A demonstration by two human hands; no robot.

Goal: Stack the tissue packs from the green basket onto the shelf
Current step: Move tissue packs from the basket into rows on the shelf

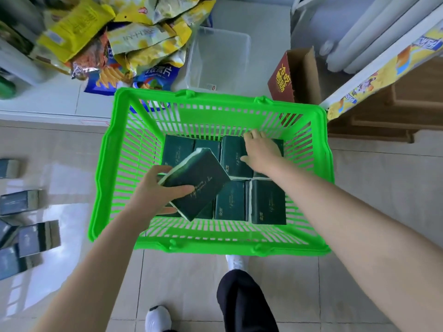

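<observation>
A bright green basket [112,168] stands on the tiled floor below me. Several dark green tissue packs [267,202] lie flat in its bottom. My left hand [157,188] grips one tissue pack [199,183], tilted and raised above the others, with my thumb on its top face. My right hand [257,149] reaches into the far right of the basket, its fingers curled over the far edge of another flat pack [233,156] and its thumb on the pack's top. Several similar dark packs [36,238] sit on a glossy white shelf surface at the left.
A heap of yellow and blue snack bags [134,39] lies beyond the basket at the upper left. Behind it are a clear plastic bin [218,58] and an open brown carton [294,75]. A shelf edge with a yellow strip [374,80] runs at the right. My feet show below.
</observation>
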